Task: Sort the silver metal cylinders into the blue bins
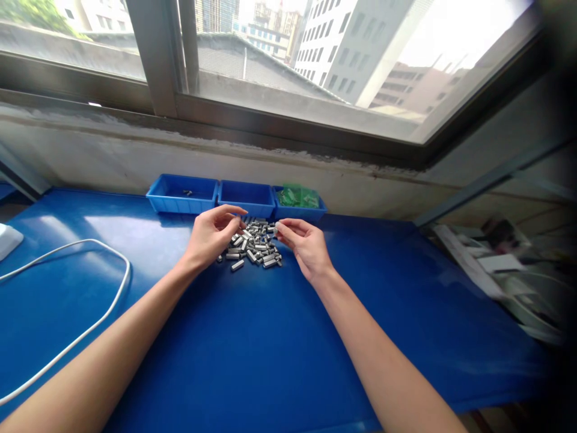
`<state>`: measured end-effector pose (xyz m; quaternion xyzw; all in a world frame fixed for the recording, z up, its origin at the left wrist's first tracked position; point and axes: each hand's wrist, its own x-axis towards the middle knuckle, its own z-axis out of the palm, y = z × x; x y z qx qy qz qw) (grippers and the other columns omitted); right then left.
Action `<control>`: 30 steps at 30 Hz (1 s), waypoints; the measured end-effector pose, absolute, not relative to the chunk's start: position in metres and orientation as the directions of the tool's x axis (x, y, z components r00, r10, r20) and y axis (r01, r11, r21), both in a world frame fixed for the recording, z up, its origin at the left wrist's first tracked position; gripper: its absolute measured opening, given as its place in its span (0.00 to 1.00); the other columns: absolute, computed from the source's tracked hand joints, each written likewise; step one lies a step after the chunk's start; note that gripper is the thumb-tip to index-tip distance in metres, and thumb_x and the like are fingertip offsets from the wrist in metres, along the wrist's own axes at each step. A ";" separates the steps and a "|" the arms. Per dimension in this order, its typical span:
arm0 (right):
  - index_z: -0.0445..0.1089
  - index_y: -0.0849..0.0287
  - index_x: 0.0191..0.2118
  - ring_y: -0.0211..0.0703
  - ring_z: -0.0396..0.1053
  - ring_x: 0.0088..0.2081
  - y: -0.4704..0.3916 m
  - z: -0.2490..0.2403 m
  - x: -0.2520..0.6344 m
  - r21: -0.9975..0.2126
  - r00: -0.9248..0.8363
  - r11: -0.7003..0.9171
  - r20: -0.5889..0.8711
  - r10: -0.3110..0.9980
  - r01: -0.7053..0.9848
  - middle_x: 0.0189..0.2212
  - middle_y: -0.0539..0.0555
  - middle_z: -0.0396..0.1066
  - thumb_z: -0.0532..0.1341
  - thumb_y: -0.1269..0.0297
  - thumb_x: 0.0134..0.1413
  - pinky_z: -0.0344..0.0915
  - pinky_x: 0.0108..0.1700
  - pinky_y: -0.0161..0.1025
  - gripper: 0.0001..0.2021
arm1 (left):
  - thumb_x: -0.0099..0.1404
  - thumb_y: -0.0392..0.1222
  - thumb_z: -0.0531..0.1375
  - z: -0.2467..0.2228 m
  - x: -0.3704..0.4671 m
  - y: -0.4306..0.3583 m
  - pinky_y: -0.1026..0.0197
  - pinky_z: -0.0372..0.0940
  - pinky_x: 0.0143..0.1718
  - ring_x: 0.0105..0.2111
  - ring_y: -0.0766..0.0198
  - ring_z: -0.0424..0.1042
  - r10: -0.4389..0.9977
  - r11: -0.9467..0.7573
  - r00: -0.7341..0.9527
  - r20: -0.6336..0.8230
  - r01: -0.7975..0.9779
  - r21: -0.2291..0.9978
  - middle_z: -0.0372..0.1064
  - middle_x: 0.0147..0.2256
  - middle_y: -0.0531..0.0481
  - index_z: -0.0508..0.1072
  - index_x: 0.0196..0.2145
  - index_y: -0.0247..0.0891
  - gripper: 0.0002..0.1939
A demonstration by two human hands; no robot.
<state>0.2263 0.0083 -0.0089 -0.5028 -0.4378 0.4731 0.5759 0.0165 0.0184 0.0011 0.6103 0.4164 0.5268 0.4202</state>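
Observation:
A heap of small silver hex standoffs (259, 248) lies on the blue tabletop. At the heap's left edge is my left hand (211, 234), its fingers curved and thumb apart from the index finger, with nothing visible between them. On the other side, my right hand (309, 243) pinches a small metal piece between thumb and fingertips, just above the heap's right edge. Most of that piece is covered by the fingers, so its exact shape is unclear.
Three blue bins stand behind the heap: the left bin (180, 204) holds a few small parts, then the middle bin (247, 206), then the right bin (300, 213) with green bags (297, 196). A white cable (97, 322) loops at left. A window (288, 114) rises behind.

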 end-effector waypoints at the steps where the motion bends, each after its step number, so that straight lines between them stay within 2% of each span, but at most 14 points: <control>1: 0.77 0.59 0.34 0.39 0.76 0.32 0.008 -0.008 0.225 -0.988 0.171 0.016 -0.011 0.985 -0.155 0.31 0.52 0.78 0.76 0.57 0.37 0.75 0.39 0.37 0.17 | 0.61 0.45 0.63 0.002 0.018 0.017 0.61 0.70 0.35 0.31 0.59 0.77 0.949 -0.298 0.131 0.288 0.068 0.952 0.78 0.30 0.47 0.79 0.42 0.36 0.14; 4: 0.76 0.59 0.32 0.37 0.74 0.30 0.004 -0.005 0.221 -0.976 0.161 -0.011 -0.047 0.986 -0.216 0.30 0.51 0.77 0.77 0.58 0.34 0.74 0.37 0.35 0.17 | 0.60 0.47 0.65 0.003 0.023 0.011 0.61 0.70 0.37 0.34 0.58 0.77 0.929 -0.307 0.245 0.279 0.084 0.948 0.78 0.34 0.46 0.79 0.45 0.37 0.17; 8: 0.76 0.59 0.33 0.37 0.75 0.30 -0.002 0.000 0.213 -0.978 0.088 -0.001 -0.019 0.996 -0.207 0.30 0.51 0.78 0.77 0.59 0.35 0.73 0.37 0.34 0.18 | 0.58 0.49 0.67 0.003 0.030 0.006 0.59 0.71 0.39 0.36 0.58 0.77 0.880 -0.347 0.357 0.314 0.032 0.937 0.78 0.37 0.44 0.78 0.45 0.37 0.19; 13: 0.75 0.60 0.34 0.37 0.75 0.29 -0.007 0.001 0.206 -0.981 0.044 -0.004 -0.013 0.999 -0.193 0.29 0.51 0.78 0.77 0.60 0.36 0.72 0.35 0.33 0.18 | 0.58 0.49 0.68 0.001 0.032 0.007 0.60 0.71 0.38 0.34 0.59 0.77 0.881 -0.355 0.351 0.318 0.043 0.934 0.78 0.34 0.46 0.77 0.34 0.37 0.13; 16: 0.75 0.60 0.37 0.37 0.75 0.29 -0.008 0.001 0.205 -0.984 0.013 -0.014 -0.016 1.000 -0.180 0.29 0.52 0.79 0.76 0.59 0.38 0.72 0.36 0.33 0.19 | 0.58 0.50 0.67 0.001 0.030 0.009 0.61 0.70 0.39 0.34 0.60 0.76 0.878 -0.356 0.358 0.318 0.044 0.934 0.77 0.34 0.46 0.77 0.34 0.37 0.13; 19: 0.75 0.60 0.42 0.41 0.77 0.33 -0.008 0.004 0.206 -0.984 -0.029 -0.023 -0.018 0.999 -0.179 0.32 0.54 0.80 0.74 0.57 0.42 0.73 0.40 0.36 0.20 | 0.58 0.52 0.68 0.001 0.027 0.013 0.62 0.70 0.36 0.34 0.60 0.76 0.900 -0.285 0.354 0.256 0.034 0.958 0.77 0.34 0.46 0.76 0.35 0.37 0.16; 22: 0.75 0.58 0.45 0.42 0.78 0.37 -0.006 0.007 0.209 -0.988 -0.041 0.013 0.020 0.999 -0.155 0.35 0.55 0.80 0.71 0.56 0.48 0.74 0.42 0.38 0.19 | 0.54 0.52 0.70 0.000 0.022 0.019 0.62 0.70 0.36 0.33 0.61 0.76 0.949 -0.166 0.266 0.170 -0.039 0.985 0.77 0.33 0.46 0.75 0.35 0.36 0.18; 25: 0.74 0.58 0.45 0.44 0.78 0.37 -0.002 0.004 0.216 -0.995 0.011 0.100 0.100 0.995 0.008 0.36 0.56 0.80 0.69 0.56 0.51 0.74 0.41 0.39 0.17 | 0.52 0.50 0.72 -0.001 0.012 0.030 0.61 0.71 0.38 0.32 0.61 0.77 0.992 -0.104 0.060 0.115 -0.164 0.981 0.77 0.31 0.46 0.74 0.36 0.35 0.20; 30: 0.75 0.58 0.41 0.46 0.78 0.37 0.004 -0.008 0.228 -0.909 0.052 0.224 0.258 0.965 0.352 0.36 0.56 0.79 0.65 0.57 0.55 0.74 0.41 0.41 0.12 | 0.50 0.46 0.73 0.001 -0.012 0.048 0.58 0.73 0.44 0.33 0.62 0.78 0.926 -0.257 -0.337 0.169 -0.239 0.936 0.76 0.31 0.50 0.74 0.35 0.37 0.18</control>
